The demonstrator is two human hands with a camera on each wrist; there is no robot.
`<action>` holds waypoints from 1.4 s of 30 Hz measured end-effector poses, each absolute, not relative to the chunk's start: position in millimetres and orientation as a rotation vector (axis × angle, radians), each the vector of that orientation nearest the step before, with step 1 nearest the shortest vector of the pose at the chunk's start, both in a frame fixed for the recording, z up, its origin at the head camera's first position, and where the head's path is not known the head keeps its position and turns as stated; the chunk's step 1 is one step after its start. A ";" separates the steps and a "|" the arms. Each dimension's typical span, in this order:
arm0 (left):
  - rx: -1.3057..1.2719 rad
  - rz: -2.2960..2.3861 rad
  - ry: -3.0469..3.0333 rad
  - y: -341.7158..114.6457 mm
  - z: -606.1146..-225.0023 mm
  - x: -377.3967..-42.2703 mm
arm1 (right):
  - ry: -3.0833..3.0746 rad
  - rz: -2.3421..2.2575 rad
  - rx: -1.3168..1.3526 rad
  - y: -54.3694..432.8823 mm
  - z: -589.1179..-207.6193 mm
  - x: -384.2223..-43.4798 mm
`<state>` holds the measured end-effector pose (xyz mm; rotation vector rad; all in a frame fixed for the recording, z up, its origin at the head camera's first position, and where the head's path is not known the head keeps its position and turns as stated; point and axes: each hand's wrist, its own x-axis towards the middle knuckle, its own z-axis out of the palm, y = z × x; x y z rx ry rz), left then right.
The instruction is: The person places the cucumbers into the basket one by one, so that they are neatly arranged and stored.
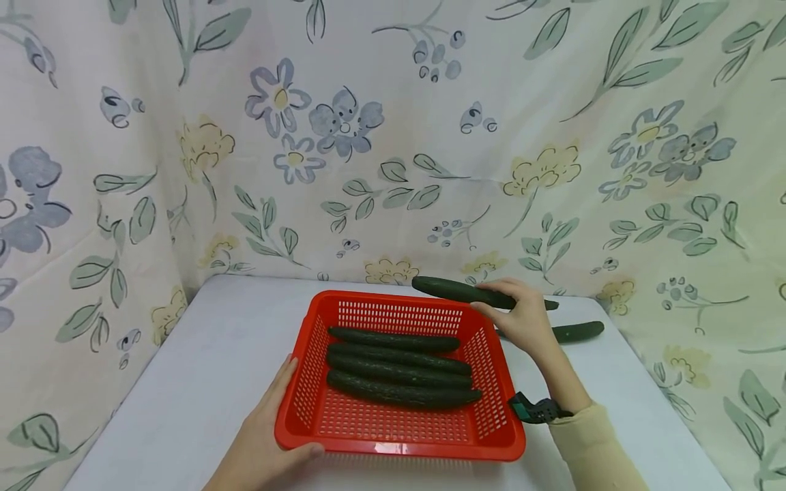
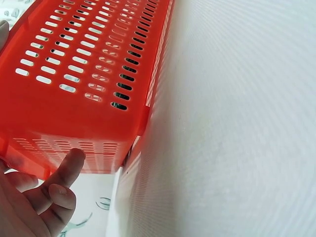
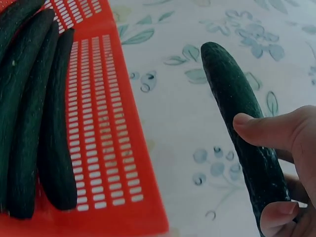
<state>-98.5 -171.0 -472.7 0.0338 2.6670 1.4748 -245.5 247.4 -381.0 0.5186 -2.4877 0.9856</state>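
Note:
My right hand point(image 1: 518, 314) pinches a dark green cucumber point(image 1: 451, 289) between thumb and fingers, above the back right corner of a red plastic basket point(image 1: 399, 448). In the right wrist view this cucumber point(image 3: 229, 81) points away from the palm, apart from the basket rim. Several cucumbers point(image 1: 402, 392) lie side by side across the basket floor. My left hand point(image 1: 260, 426) rests at the basket's front left corner, its thumb by the front rim and its fingers along the left side. In the left wrist view, loosely bent fingers point(image 2: 66, 170) touch the perforated outer wall.
Another cucumber point(image 1: 577, 332) lies on the white table point(image 1: 202, 354) to the right of the basket, partly hidden behind my right hand and wrist. A flower-printed cloth point(image 1: 393, 136) hangs behind the table and at both sides. A dark band point(image 1: 540, 410) circles my right wrist.

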 end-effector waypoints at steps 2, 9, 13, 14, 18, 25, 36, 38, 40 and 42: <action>0.031 1.466 2.670 -171.1 -472.8 -98.1 | -2.479 0.990 0.537 241.2 -379.6 -246.4; 0.043 1.460 2.677 -172.0 -472.0 -98.1 | -2.465 1.018 0.590 217.9 -377.0 -247.4; 0.052 1.467 2.674 -171.6 -472.0 -98.7 | -2.462 1.043 0.607 207.1 -375.4 -246.4; 0.052 1.467 2.674 -171.6 -472.0 -98.7 | -2.463 1.048 0.611 204.7 -375.4 -246.5; 0.043 1.467 2.666 -171.8 -471.9 -98.1 | -2.466 1.069 0.630 195.8 -375.6 -246.7; 0.023 1.472 2.651 -171.3 -471.5 -97.0 | -2.450 1.081 0.685 180.6 -375.2 -245.6; 0.037 1.476 2.664 -171.7 -471.5 -97.2 | -2.470 1.112 0.677 157.4 -374.6 -241.7; 0.040 1.477 2.667 -171.7 -471.1 -97.4 | -2.473 1.111 0.681 154.0 -374.5 -240.2; 0.041 1.474 2.667 -171.7 -470.6 -96.9 | -2.488 1.114 0.682 151.0 -375.0 -238.5; 0.037 1.473 2.666 -171.3 -470.0 -97.0 | -2.511 1.107 0.693 148.3 -375.2 -236.4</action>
